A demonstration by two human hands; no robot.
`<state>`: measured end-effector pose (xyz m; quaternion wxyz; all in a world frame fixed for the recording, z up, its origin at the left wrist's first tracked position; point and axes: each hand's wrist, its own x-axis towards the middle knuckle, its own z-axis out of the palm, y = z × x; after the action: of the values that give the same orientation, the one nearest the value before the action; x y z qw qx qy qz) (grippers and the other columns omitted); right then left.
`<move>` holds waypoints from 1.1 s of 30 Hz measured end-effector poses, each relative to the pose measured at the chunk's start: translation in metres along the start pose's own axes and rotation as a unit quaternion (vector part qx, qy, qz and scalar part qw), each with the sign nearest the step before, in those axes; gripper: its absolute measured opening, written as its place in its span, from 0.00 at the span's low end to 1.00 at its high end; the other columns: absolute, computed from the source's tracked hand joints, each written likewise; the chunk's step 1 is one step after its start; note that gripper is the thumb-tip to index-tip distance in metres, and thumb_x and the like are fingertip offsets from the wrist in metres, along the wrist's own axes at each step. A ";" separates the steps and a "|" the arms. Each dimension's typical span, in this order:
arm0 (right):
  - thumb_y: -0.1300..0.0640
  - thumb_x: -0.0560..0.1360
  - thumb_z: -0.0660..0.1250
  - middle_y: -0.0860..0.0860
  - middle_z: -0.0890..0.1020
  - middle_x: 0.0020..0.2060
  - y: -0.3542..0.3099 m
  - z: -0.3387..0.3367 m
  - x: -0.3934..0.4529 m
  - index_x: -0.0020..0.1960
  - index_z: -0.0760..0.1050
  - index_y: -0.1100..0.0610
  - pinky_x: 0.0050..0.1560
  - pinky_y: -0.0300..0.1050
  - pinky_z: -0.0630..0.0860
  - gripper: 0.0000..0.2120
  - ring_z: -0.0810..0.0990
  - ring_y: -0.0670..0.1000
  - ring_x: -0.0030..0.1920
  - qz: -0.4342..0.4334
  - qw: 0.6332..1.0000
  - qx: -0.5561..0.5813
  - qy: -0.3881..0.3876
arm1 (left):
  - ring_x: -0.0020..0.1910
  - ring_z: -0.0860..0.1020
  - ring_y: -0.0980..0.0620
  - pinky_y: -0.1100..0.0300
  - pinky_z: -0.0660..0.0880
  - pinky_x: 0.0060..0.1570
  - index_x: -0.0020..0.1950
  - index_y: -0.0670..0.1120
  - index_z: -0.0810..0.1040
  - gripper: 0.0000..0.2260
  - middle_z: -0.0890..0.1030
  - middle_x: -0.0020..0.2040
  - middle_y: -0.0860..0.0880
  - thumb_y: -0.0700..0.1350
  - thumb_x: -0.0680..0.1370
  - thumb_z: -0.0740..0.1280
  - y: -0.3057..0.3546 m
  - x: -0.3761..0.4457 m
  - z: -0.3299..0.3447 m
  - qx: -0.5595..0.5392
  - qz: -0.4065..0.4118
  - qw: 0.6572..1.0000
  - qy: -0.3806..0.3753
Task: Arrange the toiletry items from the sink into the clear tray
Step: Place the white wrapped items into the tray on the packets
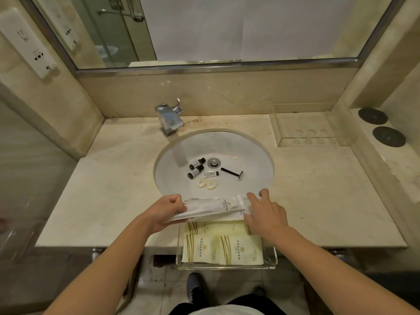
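Observation:
A clear tray (271,260) sits at the counter's front edge and overhangs it, holding several cream sachets (238,248). Over its far end, my left hand (166,212) grips one end of long white packets (213,209). My right hand (263,213) rests fingers spread on their other end. In the white sink (250,151) lie two small dark bottles (196,168), a small white tube (210,175), a black razor (231,173) and two cream soaps (206,184).
A chrome faucet (169,120) stands behind the sink. A second clear tray (302,126) sits at the back right of the marble counter (102,189). Two dark round discs (380,125) lie on the right ledge. A mirror spans the back wall.

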<state>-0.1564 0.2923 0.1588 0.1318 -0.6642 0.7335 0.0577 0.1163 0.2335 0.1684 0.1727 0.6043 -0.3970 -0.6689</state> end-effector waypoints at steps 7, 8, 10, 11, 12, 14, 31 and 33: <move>0.44 0.75 0.64 0.50 0.67 0.57 0.012 0.001 0.001 0.73 0.58 0.44 0.43 0.44 0.77 0.29 0.76 0.50 0.44 -0.111 0.992 0.067 -0.004 | 0.38 0.75 0.49 0.58 0.78 0.39 0.28 0.48 0.64 0.20 0.67 0.36 0.48 0.31 0.75 0.64 -0.006 0.004 0.013 0.014 -0.005 0.999 -0.047; 0.44 0.75 0.64 0.49 0.66 0.55 0.012 0.001 0.001 0.72 0.60 0.44 0.42 0.42 0.76 0.28 0.74 0.48 0.43 -0.137 0.988 0.075 -0.004 | 0.36 0.71 0.51 0.59 0.77 0.37 0.28 0.49 0.63 0.20 0.66 0.35 0.48 0.31 0.74 0.64 -0.006 0.005 0.015 0.024 -0.003 0.998 -0.056; 0.43 0.73 0.65 0.48 0.65 0.51 0.012 0.000 0.000 0.69 0.66 0.44 0.39 0.40 0.73 0.25 0.71 0.48 0.41 -0.172 0.982 0.076 -0.002 | 0.33 0.66 0.53 0.61 0.73 0.35 0.28 0.49 0.62 0.20 0.64 0.33 0.49 0.31 0.74 0.63 -0.005 0.006 0.021 0.037 0.001 0.996 -0.075; 0.42 0.72 0.66 0.48 0.65 0.50 0.011 -0.001 0.000 0.66 0.69 0.45 0.38 0.40 0.72 0.23 0.70 0.47 0.41 -0.181 0.981 0.070 -0.004 | 0.31 0.65 0.54 0.62 0.72 0.34 0.28 0.49 0.62 0.21 0.64 0.33 0.49 0.30 0.74 0.63 -0.004 0.006 0.024 0.041 0.002 0.996 -0.081; 0.42 0.72 0.67 0.48 0.65 0.49 0.011 -0.002 0.000 0.62 0.71 0.46 0.38 0.41 0.70 0.21 0.69 0.47 0.41 -0.186 0.981 0.062 -0.007 | 0.30 0.65 0.55 0.62 0.72 0.33 0.28 0.49 0.62 0.21 0.63 0.32 0.49 0.30 0.75 0.63 -0.004 0.007 0.026 0.043 0.004 0.995 -0.087; 0.43 0.72 0.67 0.47 0.68 0.50 0.010 -0.002 0.001 0.59 0.71 0.48 0.39 0.41 0.68 0.19 0.68 0.47 0.43 -0.190 0.981 0.044 -0.021 | 0.31 0.65 0.55 0.61 0.72 0.34 0.28 0.49 0.62 0.20 0.62 0.32 0.49 0.31 0.74 0.64 -0.004 0.009 0.029 0.047 0.013 0.993 -0.104; 0.43 0.72 0.60 0.49 0.78 0.47 0.014 0.014 -0.002 0.53 0.70 0.50 0.41 0.45 0.65 0.15 0.70 0.51 0.42 -0.189 0.981 -0.021 -0.039 | 0.42 0.77 0.50 0.58 0.72 0.36 0.39 0.51 0.73 0.06 0.79 0.41 0.53 0.43 0.71 0.69 -0.009 0.015 0.030 0.566 0.155 0.808 0.051; 0.42 0.74 0.59 0.48 0.78 0.47 0.012 0.011 -0.003 0.53 0.70 0.50 0.42 0.45 0.65 0.15 0.69 0.50 0.42 -0.176 0.984 -0.013 -0.025 | 0.41 0.75 0.51 0.62 0.66 0.32 0.40 0.51 0.72 0.06 0.76 0.40 0.54 0.44 0.72 0.69 -0.011 0.014 0.030 0.583 0.180 0.790 0.060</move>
<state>-0.1670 0.2996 0.1483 0.1494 -0.7829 0.6010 0.0600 0.0877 0.2399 0.1491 -0.0716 0.5470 -0.8018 -0.2295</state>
